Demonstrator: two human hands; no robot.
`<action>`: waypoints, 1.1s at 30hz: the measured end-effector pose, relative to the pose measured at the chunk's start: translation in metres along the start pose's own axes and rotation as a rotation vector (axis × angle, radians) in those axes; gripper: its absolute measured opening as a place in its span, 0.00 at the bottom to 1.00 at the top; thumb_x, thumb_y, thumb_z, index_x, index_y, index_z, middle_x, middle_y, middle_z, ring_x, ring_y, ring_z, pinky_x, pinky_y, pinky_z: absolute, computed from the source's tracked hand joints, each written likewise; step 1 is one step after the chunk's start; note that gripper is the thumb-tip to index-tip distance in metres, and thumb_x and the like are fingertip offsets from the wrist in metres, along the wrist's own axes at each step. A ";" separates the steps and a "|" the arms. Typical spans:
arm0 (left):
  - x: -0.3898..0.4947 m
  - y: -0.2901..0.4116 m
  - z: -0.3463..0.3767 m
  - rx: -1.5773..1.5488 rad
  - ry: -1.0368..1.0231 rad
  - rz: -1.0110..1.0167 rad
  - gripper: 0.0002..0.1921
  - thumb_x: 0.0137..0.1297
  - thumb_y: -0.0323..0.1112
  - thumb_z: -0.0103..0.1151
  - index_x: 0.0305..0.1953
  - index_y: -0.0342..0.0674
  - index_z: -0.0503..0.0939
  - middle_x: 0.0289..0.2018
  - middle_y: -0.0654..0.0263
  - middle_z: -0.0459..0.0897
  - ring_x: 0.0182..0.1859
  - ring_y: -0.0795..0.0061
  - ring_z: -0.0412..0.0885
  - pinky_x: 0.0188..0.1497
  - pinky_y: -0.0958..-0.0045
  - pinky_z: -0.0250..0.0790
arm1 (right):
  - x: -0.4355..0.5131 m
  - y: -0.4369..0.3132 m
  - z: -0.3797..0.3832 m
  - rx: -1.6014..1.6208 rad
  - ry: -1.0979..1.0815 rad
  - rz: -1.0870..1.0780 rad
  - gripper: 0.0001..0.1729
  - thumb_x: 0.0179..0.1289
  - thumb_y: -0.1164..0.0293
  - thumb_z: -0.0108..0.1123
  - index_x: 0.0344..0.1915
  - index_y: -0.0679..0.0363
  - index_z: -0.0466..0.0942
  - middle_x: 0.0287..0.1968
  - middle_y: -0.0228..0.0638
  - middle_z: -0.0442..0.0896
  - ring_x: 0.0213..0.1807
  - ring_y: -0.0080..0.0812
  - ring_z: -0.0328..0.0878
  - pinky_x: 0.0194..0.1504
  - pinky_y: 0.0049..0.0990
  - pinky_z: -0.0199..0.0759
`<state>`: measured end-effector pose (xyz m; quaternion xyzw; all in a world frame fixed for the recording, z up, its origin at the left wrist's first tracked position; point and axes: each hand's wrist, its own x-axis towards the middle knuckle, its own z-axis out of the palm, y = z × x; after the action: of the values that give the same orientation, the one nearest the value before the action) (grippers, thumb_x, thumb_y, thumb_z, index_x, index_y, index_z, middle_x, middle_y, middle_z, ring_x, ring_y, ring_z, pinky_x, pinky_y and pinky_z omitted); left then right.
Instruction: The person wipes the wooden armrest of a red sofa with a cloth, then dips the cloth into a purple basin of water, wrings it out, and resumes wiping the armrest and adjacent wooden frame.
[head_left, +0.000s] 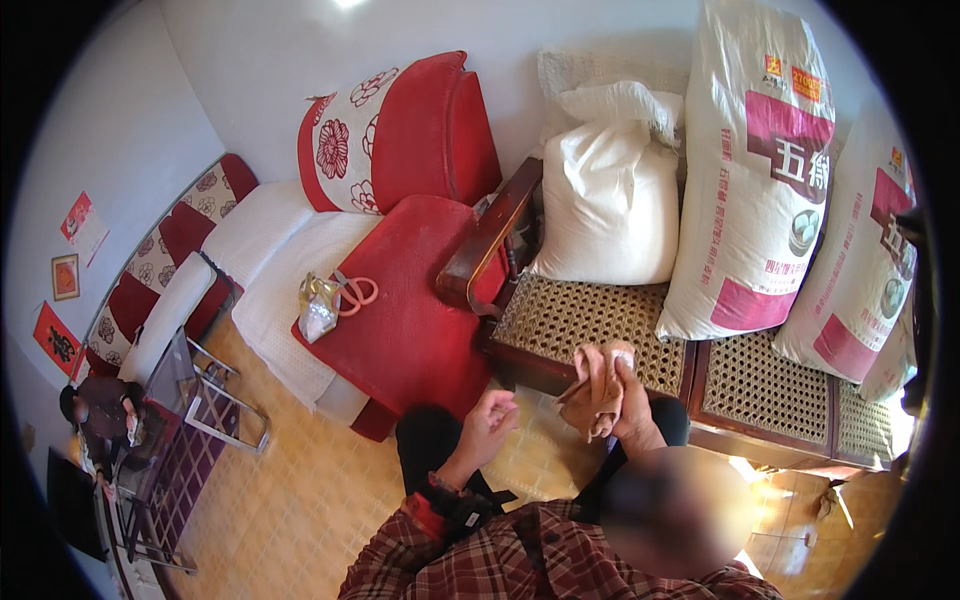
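My right hand (636, 412) grips a bunched tan cloth (592, 394), held above the front edge of a wooden bench seat. Folds of the cloth stick up past the fingers, and some of it hangs below them. My left hand (484, 431) is to the left of the cloth, apart from it, with its fingers loosely curled and nothing visible in them. Nearby is a red cushion (420, 315) on the sofa. Scissors with pink handles (358, 295) and a small clear-and-gold plastic bag (320, 307) rest on that cushion.
A white woven sack (611, 202) and two large printed sacks (750, 180) (862, 277) stand on the cane-seated bench (592, 319). Its wooden armrest (487, 240) rises beside the sofa. At far left, another person (109, 420) is by a glass table (169, 382).
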<state>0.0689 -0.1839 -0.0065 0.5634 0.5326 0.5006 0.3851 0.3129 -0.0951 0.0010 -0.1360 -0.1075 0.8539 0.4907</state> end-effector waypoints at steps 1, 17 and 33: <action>-0.001 0.002 0.005 0.017 -0.021 0.004 0.13 0.70 0.31 0.57 0.51 0.32 0.70 0.37 0.63 0.79 0.36 0.79 0.81 0.39 0.75 0.76 | -0.004 -0.003 -0.002 0.076 -0.131 -0.011 0.30 0.76 0.54 0.37 0.67 0.64 0.62 0.65 0.43 0.71 0.65 0.41 0.68 0.69 0.34 0.59; 0.088 -0.103 0.021 -0.173 -0.158 -0.431 0.14 0.66 0.32 0.58 0.51 0.39 0.73 0.37 0.63 0.81 0.37 0.75 0.82 0.39 0.72 0.75 | 0.080 0.022 0.001 -0.277 -0.128 0.001 0.24 0.72 0.52 0.42 0.56 0.57 0.68 0.56 0.39 0.74 0.58 0.41 0.70 0.62 0.40 0.62; 0.131 -0.009 -0.011 0.310 -0.696 -0.680 0.16 0.65 0.37 0.59 0.49 0.34 0.75 0.38 0.51 0.83 0.42 0.58 0.84 0.44 0.65 0.75 | 0.071 0.001 -0.032 0.117 0.644 0.659 0.28 0.76 0.53 0.41 0.61 0.65 0.69 0.55 0.41 0.80 0.52 0.36 0.79 0.55 0.32 0.73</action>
<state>0.0477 -0.0551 0.0070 0.5421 0.5938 0.0449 0.5928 0.2887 -0.0325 -0.0389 -0.3934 0.1476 0.8832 0.2083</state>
